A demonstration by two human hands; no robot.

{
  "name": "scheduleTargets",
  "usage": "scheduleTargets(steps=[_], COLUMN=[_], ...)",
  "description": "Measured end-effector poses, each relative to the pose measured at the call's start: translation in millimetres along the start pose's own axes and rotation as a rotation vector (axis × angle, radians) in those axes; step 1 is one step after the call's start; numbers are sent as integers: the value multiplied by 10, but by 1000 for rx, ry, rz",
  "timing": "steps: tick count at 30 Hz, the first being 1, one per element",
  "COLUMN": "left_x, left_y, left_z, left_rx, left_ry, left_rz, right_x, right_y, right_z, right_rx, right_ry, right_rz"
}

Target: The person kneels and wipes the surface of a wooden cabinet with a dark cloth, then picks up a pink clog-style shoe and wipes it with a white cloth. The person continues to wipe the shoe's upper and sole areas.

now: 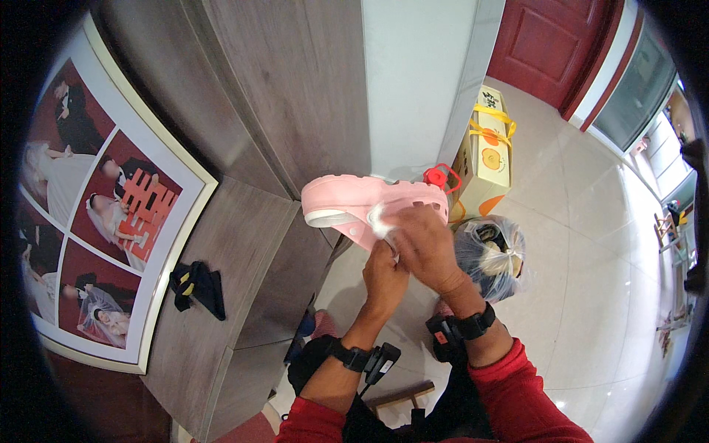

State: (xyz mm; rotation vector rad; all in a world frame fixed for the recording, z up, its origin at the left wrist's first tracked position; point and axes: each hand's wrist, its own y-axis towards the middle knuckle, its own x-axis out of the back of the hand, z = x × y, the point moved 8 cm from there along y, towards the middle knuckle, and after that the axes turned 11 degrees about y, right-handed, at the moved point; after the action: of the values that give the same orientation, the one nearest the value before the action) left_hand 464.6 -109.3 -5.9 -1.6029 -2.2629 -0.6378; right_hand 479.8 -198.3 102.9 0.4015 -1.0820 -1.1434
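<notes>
A pink foam clog (343,194) with a thick sole and vent holes is in front of me at the centre. My left hand (386,277) grips its strap or lower edge from below. Blurred by motion, my right hand (426,246) lies over the side of the clog, its fingers bent against a white cloth or wipe (379,219) that touches the pink surface. The fingertips of both hands are close together and partly hide the clog's front and strap.
Left of me is a grey wood-grain cabinet (243,221) bearing a black cloth item (199,288) and a large framed photo collage (149,194). Ahead right, a cream box (487,155) with yellow ribbon and a tied clear plastic bag (498,257) stand on the tiled floor (554,221).
</notes>
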Motion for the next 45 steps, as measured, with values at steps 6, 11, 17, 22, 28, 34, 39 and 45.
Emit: scheduleTargets(steps=[6,11,17,22,28,34,39,45], left_x=[66,48,18,90,50,58,118,87], left_y=[18,10,10,48,62,58,94,107], left_z=[-44,-55,107,25,60,28,37,-13], left_rx=[-26,-24,107,18,52,75,167,212], left_ry=[4,-36,98,4,-65,-184,-464,-669], left_rz=[-70,-41,38,-84,-50,-53,-32,25], right_x=[115,196,-27,130,309,94,523,402], right_y=[21,42,25,-15,-30,-65,-161,-93], right_z=[-205,-121,-84,-194,-328,-298,-602,-467], right_rx=[-233,-156,-147,-180,-293,-280,-394,-249], right_ry=[-69,0,122,33,-65,-159,-251,-178], right_rz=[-91,-141,116,22,-238,-112,-349,-362])
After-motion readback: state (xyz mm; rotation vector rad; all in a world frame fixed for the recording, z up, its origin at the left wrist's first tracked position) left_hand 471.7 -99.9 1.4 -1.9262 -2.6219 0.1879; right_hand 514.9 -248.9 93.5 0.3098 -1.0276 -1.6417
